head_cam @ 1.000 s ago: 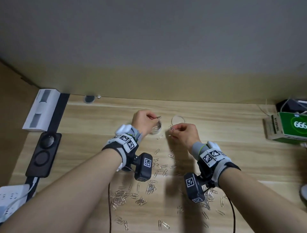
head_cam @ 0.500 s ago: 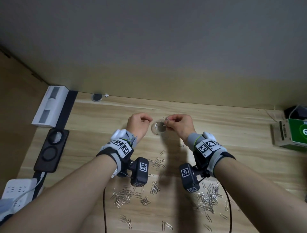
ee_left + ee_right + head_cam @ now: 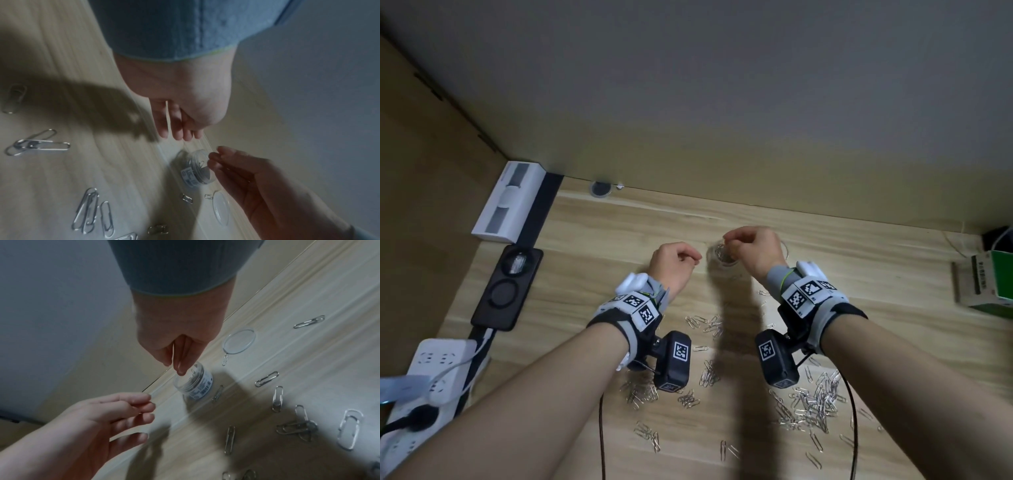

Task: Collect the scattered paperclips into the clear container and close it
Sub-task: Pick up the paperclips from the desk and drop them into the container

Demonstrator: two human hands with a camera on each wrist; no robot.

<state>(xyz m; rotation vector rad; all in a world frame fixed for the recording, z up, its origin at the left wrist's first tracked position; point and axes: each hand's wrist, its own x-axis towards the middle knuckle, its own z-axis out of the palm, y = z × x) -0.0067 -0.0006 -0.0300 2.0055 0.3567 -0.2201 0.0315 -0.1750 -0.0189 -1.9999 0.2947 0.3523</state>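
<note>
The small clear container stands open on the wooden desk, with some paperclips inside. My right hand hovers right over its mouth, fingertips pinching a paperclip that dips into the container. The left hand is just left of the container, fingers loosely curled and empty, as the right wrist view shows. The clear round lid lies flat behind the container. Several loose paperclips are scattered across the near desk, with a smaller cluster between my wrists.
A green box sits at the right edge. On the left are a black charging pad, a white device and a power strip. The wall runs close behind the container. A thin cable crosses the near desk.
The right hand has come left with its paperclip from beside the lid to over the container's mouth. The left hand let its clip go and drew back to the left.
</note>
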